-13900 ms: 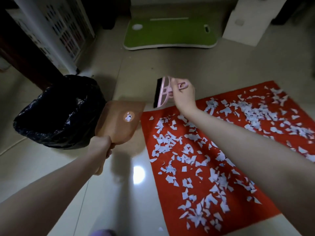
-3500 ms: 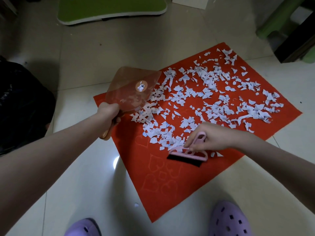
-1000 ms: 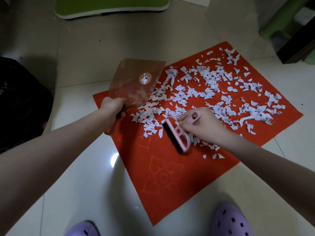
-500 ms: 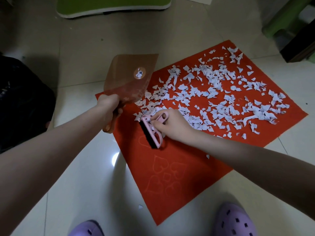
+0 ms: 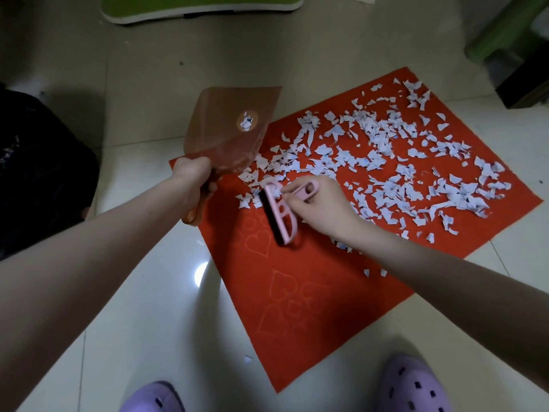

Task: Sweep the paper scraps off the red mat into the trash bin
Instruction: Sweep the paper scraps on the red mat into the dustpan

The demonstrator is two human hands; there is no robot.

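We see the L hand [image 5: 194,181] w/ fingers curled tight round the orange handle [image 5: 192,217] of a translucent brown dustpan [image 5: 228,135]. The pan is tilted up, wide edge pointing away from the person, w/ a round sticker [image 5: 247,121] on it. Its lower part overlaps the far-L corner of the red mat [image 5: 297,292]; we can't tell if it touches the mat.

The R hand [image 5: 319,205] grips the loop handle of a pink brush [image 5: 283,217], fingers wrapped round it. The black bristles [image 5: 269,217] face L toward the pan and sit down on the mat, approx. between the 2 hands.

The paper scraps [image 5: 386,165] are white/pale blue and spread thick over the far and R part of the mat. A few are bunched just beside the bristles' far end and by the pan's lower edge, and a handful lie near the R wrist. 1 scrap [image 5: 247,359] lies on the floor tile off the mat's near-L edge. The near part of the mat shows pressed heart shapes.

The trash bin [image 5: 38,179] w/ black bag is at frame L, well apart from the mat, L of the L forearm. Also in view: purple slippers [image 5: 151,396] at bottom, green board [image 5: 202,8] at top, green stool [image 5: 505,31] top R.
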